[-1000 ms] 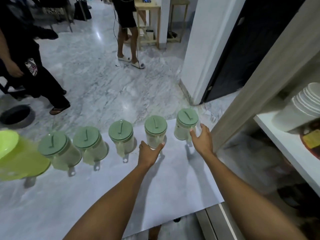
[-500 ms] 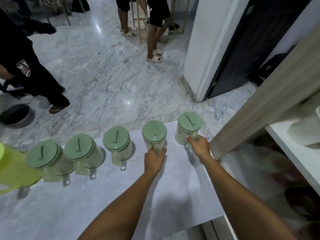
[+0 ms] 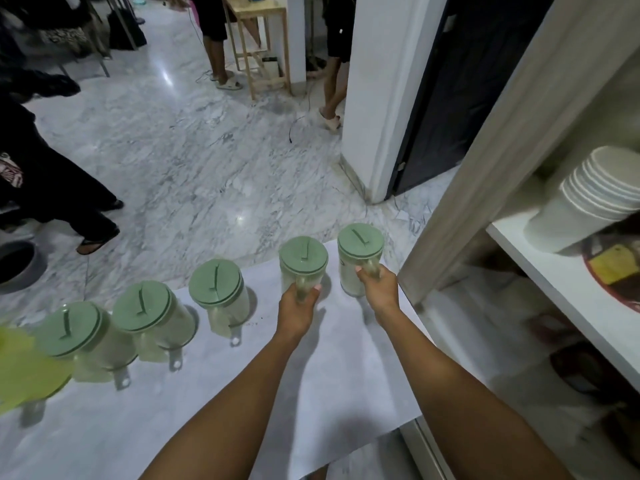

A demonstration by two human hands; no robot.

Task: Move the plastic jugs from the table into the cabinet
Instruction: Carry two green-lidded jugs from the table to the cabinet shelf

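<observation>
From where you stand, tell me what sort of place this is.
Probably a home's kitchen or dining area: marble floor, an open cabinet with stacked white bowls on its shelf, and a table lined with green-lidded plastic jugs.

You stand over a polished grey-veined marble floor (image 3: 194,161) that catches a ceiling light's glare, with a white pillar (image 3: 377,98) beside a dark doorway (image 3: 460,88) ahead, a pale wooden stool (image 3: 259,39) farther back, and people's legs (image 3: 214,39) around the room's edges.
</observation>
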